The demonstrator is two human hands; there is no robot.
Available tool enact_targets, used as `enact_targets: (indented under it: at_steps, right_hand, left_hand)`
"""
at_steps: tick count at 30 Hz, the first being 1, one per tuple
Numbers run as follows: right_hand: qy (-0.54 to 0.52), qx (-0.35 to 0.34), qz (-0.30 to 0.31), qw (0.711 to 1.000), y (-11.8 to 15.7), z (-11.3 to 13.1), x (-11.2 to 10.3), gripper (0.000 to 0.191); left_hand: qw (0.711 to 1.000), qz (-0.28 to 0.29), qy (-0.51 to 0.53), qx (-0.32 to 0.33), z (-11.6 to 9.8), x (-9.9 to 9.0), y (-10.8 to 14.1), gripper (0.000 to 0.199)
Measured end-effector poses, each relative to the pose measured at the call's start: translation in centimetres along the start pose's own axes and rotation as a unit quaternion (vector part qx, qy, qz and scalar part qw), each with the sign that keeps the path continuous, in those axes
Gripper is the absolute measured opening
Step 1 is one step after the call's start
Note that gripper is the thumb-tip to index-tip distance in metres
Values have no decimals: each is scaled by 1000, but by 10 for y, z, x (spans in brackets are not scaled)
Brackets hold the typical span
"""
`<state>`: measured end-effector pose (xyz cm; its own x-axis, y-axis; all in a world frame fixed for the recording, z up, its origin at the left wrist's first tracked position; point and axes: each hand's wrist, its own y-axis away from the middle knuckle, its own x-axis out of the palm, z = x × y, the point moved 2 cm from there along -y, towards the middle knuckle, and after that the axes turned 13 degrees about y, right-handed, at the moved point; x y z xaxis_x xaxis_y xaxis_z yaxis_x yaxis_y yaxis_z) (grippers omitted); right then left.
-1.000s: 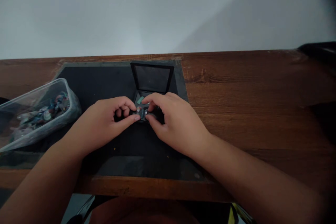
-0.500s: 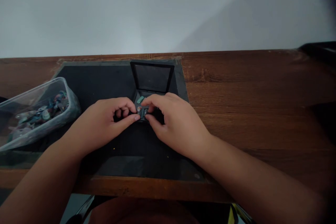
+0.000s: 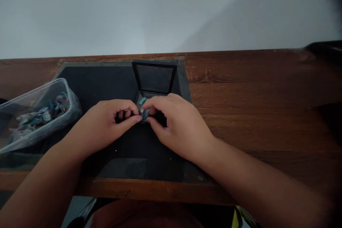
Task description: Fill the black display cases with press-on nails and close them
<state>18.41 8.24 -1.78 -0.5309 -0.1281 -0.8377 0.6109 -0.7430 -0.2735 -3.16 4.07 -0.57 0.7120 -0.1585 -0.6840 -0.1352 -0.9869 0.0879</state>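
A small hinged black box (image 3: 137, 97) stands on a dark mat with its windowed lid (image 3: 155, 77) raised at the back. Inside it lie a green polished stone (image 3: 142, 100), a small pale stone (image 3: 141, 110) and dark blue-grey stones (image 3: 145, 114). My left hand (image 3: 107, 121) is curled, its thumb and forefinger pinching the box's near left edge. From the right, my right hand (image 3: 179, 123) reaches into the box, thumb and forefinger bent around the dark stones. Its palm and fingers hide the box's right side.
At the left, a clear plastic tub (image 3: 66, 92) holds many mixed stones. The dark mat (image 3: 98, 82) lies on a wooden table (image 3: 253, 103) against a pale wall (image 3: 133, 10). Tiny specks lie on the mat near the table's front edge.
The dark stones between my right fingertips have turned and shifted slightly. My right forefinger has moved a little left, over the pale stone. My left hand has hardly moved.
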Motion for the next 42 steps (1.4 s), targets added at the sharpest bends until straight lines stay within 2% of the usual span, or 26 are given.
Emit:
enact_targets:
  at_steps: [4, 7, 10, 15, 19, 26, 36, 42]
  right_hand:
    - [0, 0, -28, 1000, 1, -2, -6, 23]
    - [-1, 10, -48, 999, 1, -5, -13, 21]
    - [1, 13, -66, 998, 0, -7, -18, 18]
    - [-3, 5, -67, 998, 1, -7, -20, 17]
    - [-6, 4, -64, 998, 1, -6, -19, 17]
    - [-28, -16, -90, 995, 0, -3, -22, 14]
    - [-30, -23, -100, 994, 0, -2, -26, 15]
    - [-36, -14, -97, 995, -1, -4, -25, 13]
  left_hand:
    - [1000, -20, -1, -1, 2, 1, 0, 27]
    - [999, -40, 2, 5, 5, 1, -2, 36]
    - [1000, -24, -4, 15, 5, 2, -4, 41]
    - [999, -12, -11, 28, 1, 2, -4, 31]
    - [999, -16, -3, 37, -1, 1, -3, 30]
    - [993, 13, -55, 99, -5, 3, -5, 28]
    - [997, 17, -58, 54, -3, 2, -3, 26]
    - [997, -12, -48, 55, -1, -1, -3, 29]
